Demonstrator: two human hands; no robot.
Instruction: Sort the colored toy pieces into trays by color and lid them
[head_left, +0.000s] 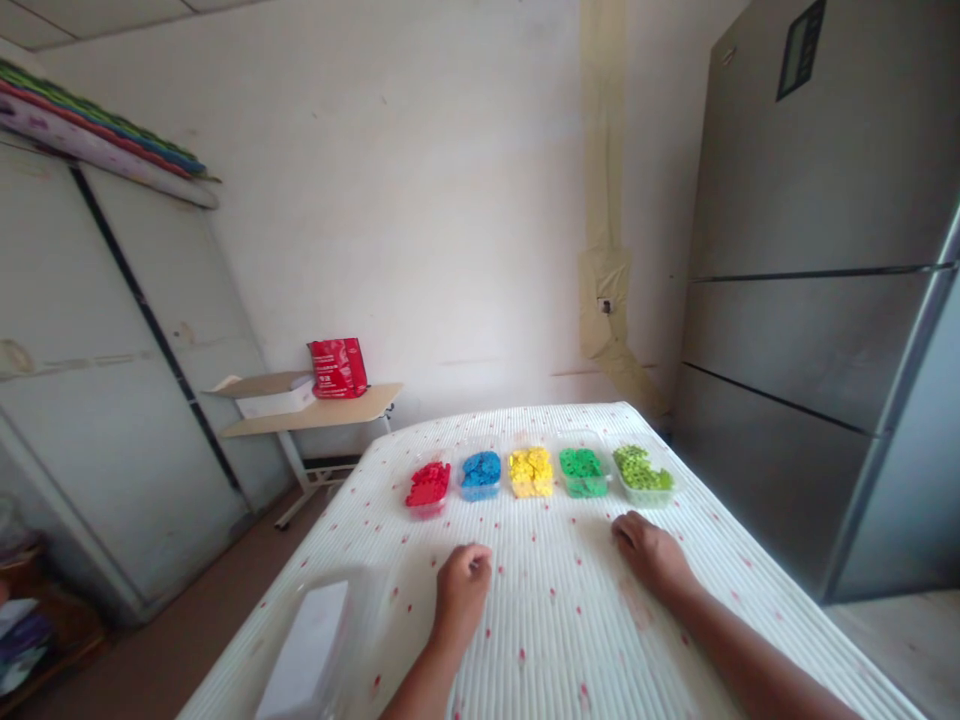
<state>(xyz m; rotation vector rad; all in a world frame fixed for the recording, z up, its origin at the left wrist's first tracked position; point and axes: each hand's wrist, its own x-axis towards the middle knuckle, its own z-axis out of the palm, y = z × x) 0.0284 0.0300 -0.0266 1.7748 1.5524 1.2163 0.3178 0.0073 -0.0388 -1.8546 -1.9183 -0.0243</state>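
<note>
The fingers of the left hand (pixel 463 582) are curled in tight, like a loose fist, and they hold nothing. The knuckles rest on the white cloth with little red dots that covers the table (pixel 570 640). The left arm comes up from the bottom edge, straight and a bit tipped to the right.

The right hand (pixel 651 553) lies flat, palm down, on the same cloth. Its fingers are bent a little at the tips, and it holds nothing too. The right arm stretches back and off to the right, low over the table.

Just past the fingertips of both hands sits a row of five small clear tubs, side by side. Straight ahead of the left fingers, a little to the left, is the tub of red pieces (pixel 428 486). Next to it is the tub of blue pieces (pixel 481 472). The tub of yellow pieces (pixel 531 472) sits ahead of the gap between the two hands. Ahead of the right fingers are the tub of dark green pieces (pixel 583 471) and the tub of light green pieces (pixel 641 471).

Down to the left of the left fist is a big clear box (pixel 311 645). Far off to the right of the right hand stands a tall grey fridge (pixel 817 300).
</note>
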